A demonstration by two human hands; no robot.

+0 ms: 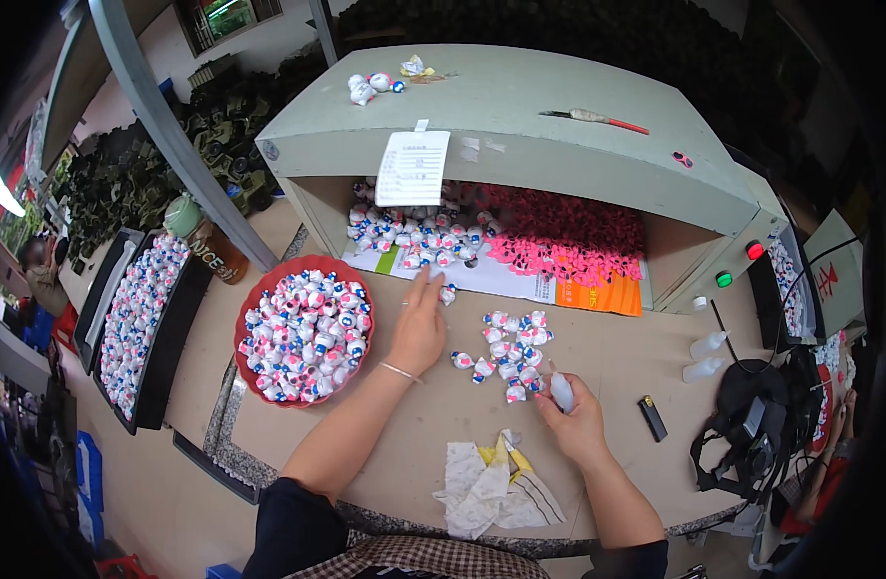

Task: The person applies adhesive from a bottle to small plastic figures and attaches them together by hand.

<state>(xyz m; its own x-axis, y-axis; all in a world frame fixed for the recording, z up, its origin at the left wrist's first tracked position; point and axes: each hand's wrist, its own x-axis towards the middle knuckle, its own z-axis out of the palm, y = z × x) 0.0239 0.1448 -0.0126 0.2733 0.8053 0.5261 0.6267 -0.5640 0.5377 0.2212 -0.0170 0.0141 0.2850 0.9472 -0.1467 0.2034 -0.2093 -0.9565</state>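
My left hand reaches forward with its fingers stretched out, beside a small white figurine with pink and blue parts. Its fingertips are close to the pile of similar figurines on the shelf. Between thumb and fingers, my right hand holds a small white squeeze bottle with a thin tip, pointing up and away from me. Just left of that bottle lies a loose cluster of figurines on the table. A red scalloped bowl full of the same figurines stands left of my left forearm.
Pink small pieces fill the right of the shelf box. Two white bottles, a black lighter-like object and a black bag are at right. A stained cloth lies near me; a black tray stands left.
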